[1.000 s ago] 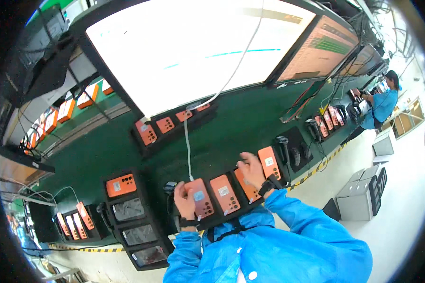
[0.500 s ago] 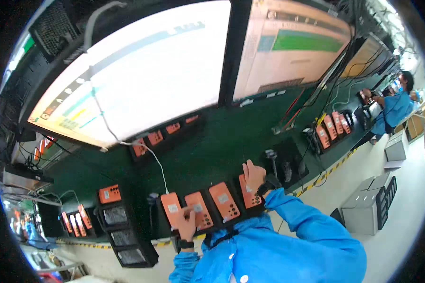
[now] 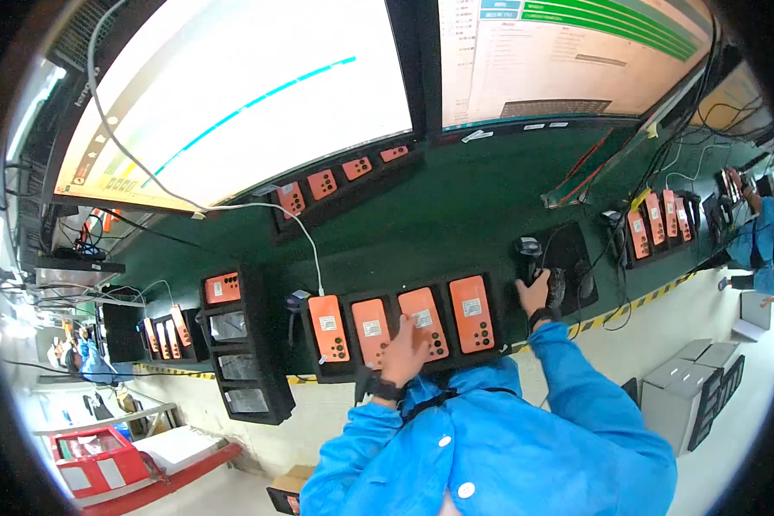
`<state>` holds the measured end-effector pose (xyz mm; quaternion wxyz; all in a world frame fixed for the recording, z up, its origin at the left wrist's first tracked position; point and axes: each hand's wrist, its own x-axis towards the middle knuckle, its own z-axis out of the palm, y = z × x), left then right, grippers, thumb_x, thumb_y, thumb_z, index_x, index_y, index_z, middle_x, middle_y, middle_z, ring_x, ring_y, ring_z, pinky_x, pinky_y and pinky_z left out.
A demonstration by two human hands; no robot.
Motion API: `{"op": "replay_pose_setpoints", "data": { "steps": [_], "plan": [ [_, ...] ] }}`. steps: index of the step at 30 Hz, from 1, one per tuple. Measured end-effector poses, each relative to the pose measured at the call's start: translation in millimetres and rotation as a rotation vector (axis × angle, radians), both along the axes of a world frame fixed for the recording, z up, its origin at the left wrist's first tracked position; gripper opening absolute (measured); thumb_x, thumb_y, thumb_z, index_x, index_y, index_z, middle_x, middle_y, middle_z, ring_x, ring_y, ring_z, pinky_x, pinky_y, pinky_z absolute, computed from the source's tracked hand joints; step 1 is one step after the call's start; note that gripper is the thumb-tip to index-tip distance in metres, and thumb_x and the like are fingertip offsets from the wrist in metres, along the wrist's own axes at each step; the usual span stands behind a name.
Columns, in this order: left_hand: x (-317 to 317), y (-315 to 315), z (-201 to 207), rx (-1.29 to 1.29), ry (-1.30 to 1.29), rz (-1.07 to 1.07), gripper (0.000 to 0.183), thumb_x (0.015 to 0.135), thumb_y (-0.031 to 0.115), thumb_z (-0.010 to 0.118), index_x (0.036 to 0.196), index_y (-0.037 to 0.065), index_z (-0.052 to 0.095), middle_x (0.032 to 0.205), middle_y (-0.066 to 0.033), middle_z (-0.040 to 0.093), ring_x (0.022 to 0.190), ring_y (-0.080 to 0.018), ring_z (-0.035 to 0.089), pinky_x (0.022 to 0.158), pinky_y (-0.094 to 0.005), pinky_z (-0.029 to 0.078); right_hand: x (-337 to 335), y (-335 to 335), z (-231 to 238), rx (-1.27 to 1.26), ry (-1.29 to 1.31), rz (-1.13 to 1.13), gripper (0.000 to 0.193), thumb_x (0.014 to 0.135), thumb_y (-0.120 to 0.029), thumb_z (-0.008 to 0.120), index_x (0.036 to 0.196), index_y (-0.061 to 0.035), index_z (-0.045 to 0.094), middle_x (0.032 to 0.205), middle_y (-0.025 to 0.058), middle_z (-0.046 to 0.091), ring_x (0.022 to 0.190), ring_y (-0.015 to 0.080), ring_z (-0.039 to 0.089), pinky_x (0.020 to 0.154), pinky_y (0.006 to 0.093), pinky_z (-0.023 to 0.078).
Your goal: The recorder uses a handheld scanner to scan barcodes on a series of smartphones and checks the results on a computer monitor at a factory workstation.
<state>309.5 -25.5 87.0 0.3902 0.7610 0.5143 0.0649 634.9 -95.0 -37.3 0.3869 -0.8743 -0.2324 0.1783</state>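
Coral smartphones (image 3: 430, 332) lie beneath the left hand (image 3: 402, 354), fingers released; whether the right hand (image 3: 534, 296) grasps the barcode scanner (image 3: 530, 248), I can't tell.

The head view looks from the person's own head, through the left lens of a fisheye pair, steeply down and forward. The fingers of the left hand (image 3: 404, 354) and right hand (image 3: 533, 292) lie near the lens, below mid-height of the view. Nearer than the fingers, the blue jacket (image 3: 507, 439) fills the bottom, seen from above. Beyond them, the view crosses the green worktop (image 3: 456, 215) to the left monitor (image 3: 258, 95) and right monitor (image 3: 559, 73), both cut by the upper edge. Far left of the fingers it catches a red cart (image 3: 103, 456); far right, white boxes (image 3: 679, 383), small near the curved rim.
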Motion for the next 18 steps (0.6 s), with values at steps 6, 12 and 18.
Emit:
{"op": "replay_pose_setpoints", "data": {
  "steps": [6, 12, 18],
  "plan": [
    [14, -10, -12, -0.099, -0.028, -0.178, 0.063, 0.077, 0.024, 0.066, 0.132, 0.007, 0.041, 0.143, -0.0379, 0.010, 0.089, -0.0369, 0.064, 0.083, -0.0399, 0.051, 24, -9, 44, 0.200, 0.428, 0.084, 0.043, 0.065, -0.004, 0.064, 0.101, -0.0061, 0.040, 0.087, 0.0073, 0.048, 0.080, 0.0188, 0.052, 0.067, 0.0335, 0.043],
    [-15, 4, -28, -0.126, -0.333, -0.281, 0.062, 0.076, 0.022, 0.068, 0.132, 0.010, 0.043, 0.145, -0.0296, 0.022, 0.073, -0.0288, 0.065, 0.073, -0.0346, 0.052, -85, -50, 141, 0.466, 0.723, 0.191, 0.053, 0.064, 0.006, 0.056, 0.114, -0.0054, 0.043, 0.094, 0.0039, 0.053, 0.084, 0.0143, 0.054, 0.070, 0.0280, 0.047],
    [-35, 5, -29, -0.309, -0.250, -0.101, 0.043, 0.081, 0.017, 0.058, 0.122, 0.009, 0.047, 0.114, -0.0293, 0.056, 0.095, -0.0432, 0.059, 0.081, -0.0449, 0.049, -182, -57, 143, 0.411, 0.974, 0.194, 0.063, 0.065, 0.009, 0.058, 0.123, -0.0045, 0.038, 0.106, 0.0063, 0.052, 0.093, 0.0164, 0.055, 0.074, 0.0297, 0.049]
  ]
}}
